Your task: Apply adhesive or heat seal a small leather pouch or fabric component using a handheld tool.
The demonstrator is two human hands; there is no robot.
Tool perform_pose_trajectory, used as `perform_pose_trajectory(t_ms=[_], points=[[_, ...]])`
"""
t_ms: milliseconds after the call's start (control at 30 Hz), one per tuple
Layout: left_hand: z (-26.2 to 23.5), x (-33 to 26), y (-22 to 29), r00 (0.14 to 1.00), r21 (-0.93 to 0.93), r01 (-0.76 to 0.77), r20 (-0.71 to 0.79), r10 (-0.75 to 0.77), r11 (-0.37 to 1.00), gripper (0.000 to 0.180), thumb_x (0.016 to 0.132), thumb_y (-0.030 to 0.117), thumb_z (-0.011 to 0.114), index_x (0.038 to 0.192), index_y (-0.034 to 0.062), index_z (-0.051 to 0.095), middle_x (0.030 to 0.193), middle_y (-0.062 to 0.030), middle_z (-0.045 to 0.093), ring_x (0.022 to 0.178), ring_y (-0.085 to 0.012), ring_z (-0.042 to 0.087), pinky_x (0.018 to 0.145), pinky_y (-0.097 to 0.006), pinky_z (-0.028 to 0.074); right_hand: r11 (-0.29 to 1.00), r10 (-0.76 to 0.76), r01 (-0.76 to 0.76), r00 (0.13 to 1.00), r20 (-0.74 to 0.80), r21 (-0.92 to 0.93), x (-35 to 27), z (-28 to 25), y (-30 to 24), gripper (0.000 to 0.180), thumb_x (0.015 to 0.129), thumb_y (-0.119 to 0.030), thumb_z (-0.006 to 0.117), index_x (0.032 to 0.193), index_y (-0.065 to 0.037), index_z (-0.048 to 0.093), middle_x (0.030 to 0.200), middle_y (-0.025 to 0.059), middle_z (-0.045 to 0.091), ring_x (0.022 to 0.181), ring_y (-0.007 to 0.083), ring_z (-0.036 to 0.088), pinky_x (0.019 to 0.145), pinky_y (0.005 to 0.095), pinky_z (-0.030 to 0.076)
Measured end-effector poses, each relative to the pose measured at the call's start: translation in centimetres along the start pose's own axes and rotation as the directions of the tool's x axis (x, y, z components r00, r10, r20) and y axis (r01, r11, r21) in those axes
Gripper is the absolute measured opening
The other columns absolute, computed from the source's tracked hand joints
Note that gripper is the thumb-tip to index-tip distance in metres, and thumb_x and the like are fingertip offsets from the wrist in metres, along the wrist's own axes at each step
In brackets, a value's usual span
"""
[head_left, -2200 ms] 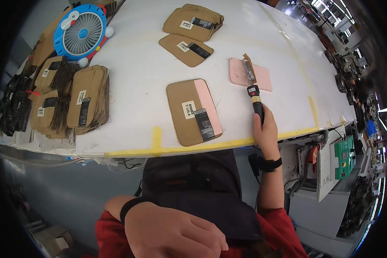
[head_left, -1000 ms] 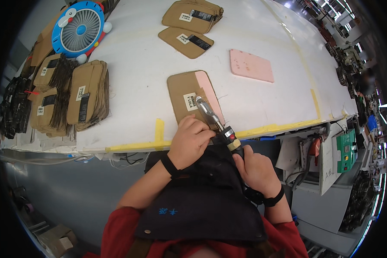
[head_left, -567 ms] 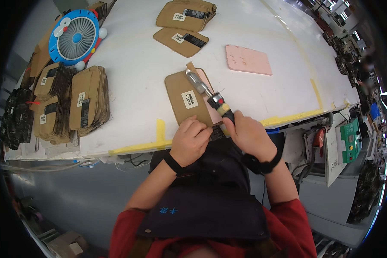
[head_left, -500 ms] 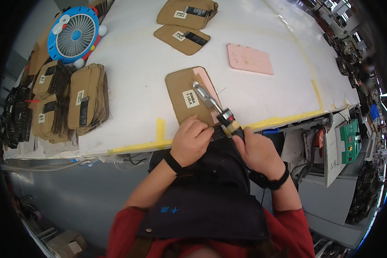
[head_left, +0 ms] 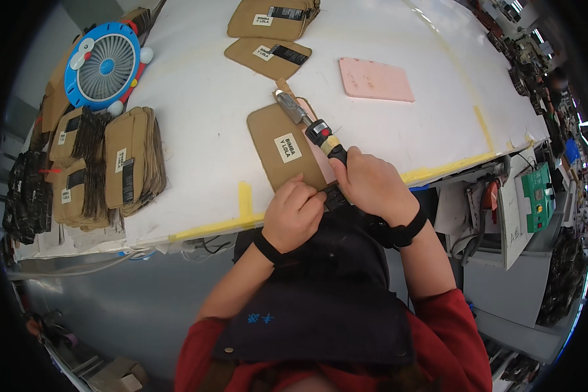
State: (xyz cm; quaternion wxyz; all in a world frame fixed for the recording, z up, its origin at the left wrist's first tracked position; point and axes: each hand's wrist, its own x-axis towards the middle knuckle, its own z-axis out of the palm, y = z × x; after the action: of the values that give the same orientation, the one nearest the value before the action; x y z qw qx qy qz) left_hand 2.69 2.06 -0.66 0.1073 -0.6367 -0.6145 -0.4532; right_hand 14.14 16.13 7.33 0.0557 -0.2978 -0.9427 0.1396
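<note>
My right hand (head_left: 370, 184) grips the dark handle of a heated iron tool (head_left: 309, 124), whose metal tip points up and left over a tan cardboard packet (head_left: 285, 148) with a white label. My left hand (head_left: 294, 217) is curled at the packet's near edge, fingers pinching the black strip there. The packet lies flat on the white table (head_left: 202, 111), close to the front edge with yellow tape. A pink layer shows under the packet's right side.
A pink flat pad (head_left: 376, 80) lies further right. Two more tan packets (head_left: 268, 55) sit at the back. Stacks of tan packets (head_left: 132, 160) stand at left, with a round blue fan (head_left: 103, 64) behind them. Green equipment (head_left: 536, 197) is below the table's right edge.
My right hand took the tool from beside the pink pad to the near packet. My left hand rose from my lap to the packet's near edge. The tool tip now points farther up the packet.
</note>
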Motion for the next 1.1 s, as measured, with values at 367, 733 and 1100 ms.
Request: perform_pose_trajectory(t_ms=[367,733,1100], points=[[-0.7,0.1,-0.1,1.0,-0.024,0.005,0.012,-0.005,1.0,0.021,0.066,-0.003,0.076,0.085,0.0044,0.068,0.083,-0.0079,0.058,0.081,-0.0283,0.061,0.093,-0.045,0.056,0.982,0.189,-0.185,0.936,0.296,-0.043,-11.0,-3.1,-2.5,0.038,0.099,-0.035,0.056,0.087,0.0,0.051,0.059,0.0194,0.062,0.055,0.04,0.064,0.051,0.0485,0.051],[-0.1,0.1,0.0,1.0,-0.02,0.002,-0.016,-0.002,1.0,0.022,0.066,-0.004,0.076,0.084,0.0044,0.068,0.084,-0.0081,0.059,0.081,-0.0277,0.061,0.093,-0.045,0.056,1.0,0.021,-0.022,1.0,0.016,0.012,-0.1,0.3,-1.0,0.04,0.101,-0.035,0.053,0.084,0.001,0.054,0.064,0.0214,0.063,0.061,0.0414,0.065,0.056,0.0493,0.053],[-0.4,0.1,-0.2,1.0,-0.047,0.002,0.009,-0.002,0.999,0.022,0.066,-0.004,0.077,0.084,0.0034,0.067,0.084,-0.0077,0.057,0.08,-0.0272,0.061,0.092,-0.046,0.057,0.986,0.162,-0.165,0.969,0.186,0.0,-10.0,-0.9,-2.7,0.036,0.1,-0.033,0.056,0.089,0.0,0.049,0.057,0.018,0.061,0.053,0.0395,0.063,0.049,0.0476,0.05]])
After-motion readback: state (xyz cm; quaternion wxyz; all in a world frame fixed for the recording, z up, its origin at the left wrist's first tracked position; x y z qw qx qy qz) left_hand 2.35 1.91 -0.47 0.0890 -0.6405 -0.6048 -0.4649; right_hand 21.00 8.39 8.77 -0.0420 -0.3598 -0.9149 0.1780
